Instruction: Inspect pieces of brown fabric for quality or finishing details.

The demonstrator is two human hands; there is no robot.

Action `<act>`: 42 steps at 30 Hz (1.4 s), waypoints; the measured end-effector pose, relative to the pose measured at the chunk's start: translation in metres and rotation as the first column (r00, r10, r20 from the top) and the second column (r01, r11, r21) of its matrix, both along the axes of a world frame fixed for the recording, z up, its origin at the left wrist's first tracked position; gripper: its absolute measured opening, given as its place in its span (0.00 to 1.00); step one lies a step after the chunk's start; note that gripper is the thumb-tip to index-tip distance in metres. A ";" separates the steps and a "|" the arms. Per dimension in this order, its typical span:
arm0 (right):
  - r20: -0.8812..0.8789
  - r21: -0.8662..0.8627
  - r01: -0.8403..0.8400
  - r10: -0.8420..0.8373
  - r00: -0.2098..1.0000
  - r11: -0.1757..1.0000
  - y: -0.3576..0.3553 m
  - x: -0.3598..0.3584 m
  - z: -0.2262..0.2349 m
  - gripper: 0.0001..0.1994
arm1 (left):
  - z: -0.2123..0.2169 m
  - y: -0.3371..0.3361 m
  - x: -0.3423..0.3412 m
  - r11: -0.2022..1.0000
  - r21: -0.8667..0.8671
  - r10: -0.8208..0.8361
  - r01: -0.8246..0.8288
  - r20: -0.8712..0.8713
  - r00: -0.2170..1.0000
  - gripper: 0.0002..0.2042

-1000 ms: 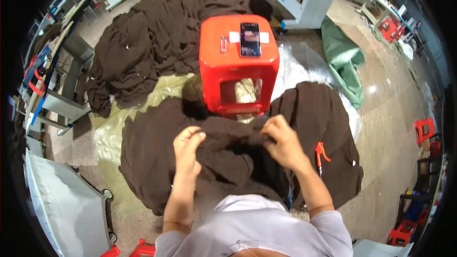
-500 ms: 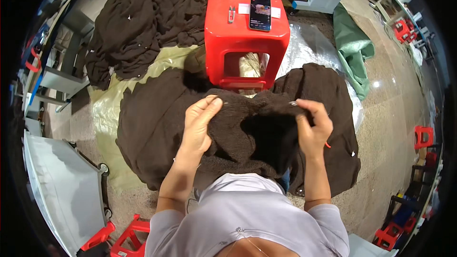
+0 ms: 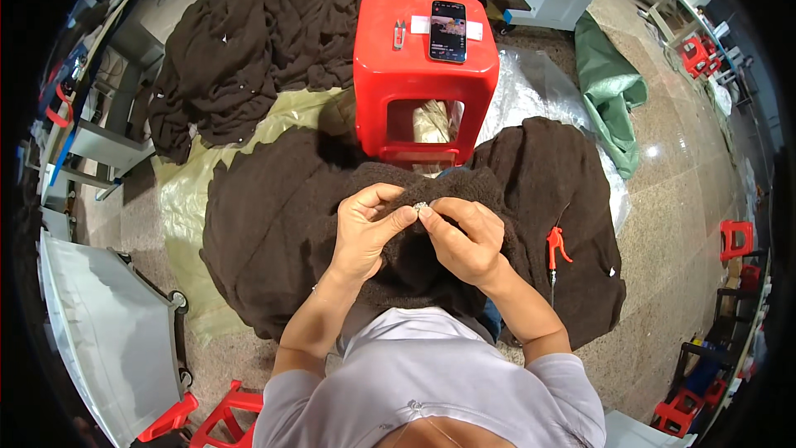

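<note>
The left hand and the right hand meet just in front of the red stool, fingertips nearly touching. Both grips are pinched together on a small pale bit at the top fold of a dark brown garment that lies over the person's lap; what the pale bit is, is too small to tell. The other fingers of each hand are curled against the cloth.

On top of the stool lie a phone with its screen lit, a white strip under it, and small snips to the phone's left. More brown cloth spreads over the floor to the left and right of the stool's front, on a yellowish plastic sheet. Behind and left of the stool sits a big heap of brown cloth. To the right of the stool's front, on the cloth, lies a red-handled tool; farther right a green cloth is bunched on the bare floor. Open floor lies right of the stool; the left is hemmed in by a grey panel
</note>
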State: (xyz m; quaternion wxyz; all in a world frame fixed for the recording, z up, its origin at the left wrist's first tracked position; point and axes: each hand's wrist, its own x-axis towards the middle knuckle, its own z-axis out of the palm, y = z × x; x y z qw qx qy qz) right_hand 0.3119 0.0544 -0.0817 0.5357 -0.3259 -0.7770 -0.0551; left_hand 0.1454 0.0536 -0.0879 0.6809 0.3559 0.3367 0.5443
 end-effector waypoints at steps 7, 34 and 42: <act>-0.294 -0.563 -0.375 0.246 0.924 0.737 0.001 0.008 0.010 0.10 | -0.007 0.004 -0.013 0.963 0.267 0.109 0.011 -0.429 0.896 0.08; -0.191 -0.679 -0.276 0.199 0.961 0.681 -0.014 0.001 0.005 0.10 | -0.004 -0.020 -0.003 0.817 0.575 0.429 -0.054 -0.541 0.724 0.09; 0.082 -0.398 0.026 0.007 0.997 0.917 -0.014 -0.014 -0.005 0.16 | -0.022 -0.017 0.009 0.926 0.272 0.347 -0.262 -0.337 0.875 0.10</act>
